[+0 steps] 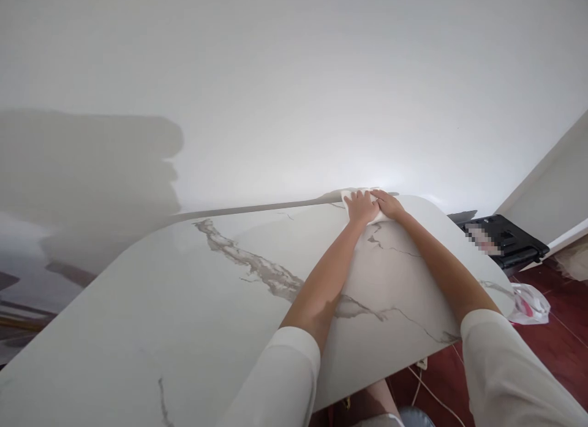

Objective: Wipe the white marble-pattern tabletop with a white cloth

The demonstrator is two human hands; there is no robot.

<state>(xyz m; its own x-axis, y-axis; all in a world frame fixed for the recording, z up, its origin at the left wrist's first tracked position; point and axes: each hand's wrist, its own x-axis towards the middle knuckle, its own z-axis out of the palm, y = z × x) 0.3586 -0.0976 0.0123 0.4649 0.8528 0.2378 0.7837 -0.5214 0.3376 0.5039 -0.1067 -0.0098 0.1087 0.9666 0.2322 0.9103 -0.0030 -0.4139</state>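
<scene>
A white cloth (353, 194) lies at the far edge of a white marble-patterned table (193, 304), close to the wall. My left hand (362, 207) rests flat on the cloth with its fingers spread. Beside it, my right hand (388, 204) also presses down on the cloth, and the two hands touch each other. Both arms reach across the tabletop in white sleeves. Most of the cloth is hidden under the hands.
A plain white wall (294, 84) rises directly behind the table. To the right stands a black device (505, 243) on the floor side. A white plastic bag (530, 304) lies on the dark red floor (565, 341). A white cable (429, 390) runs below the table edge.
</scene>
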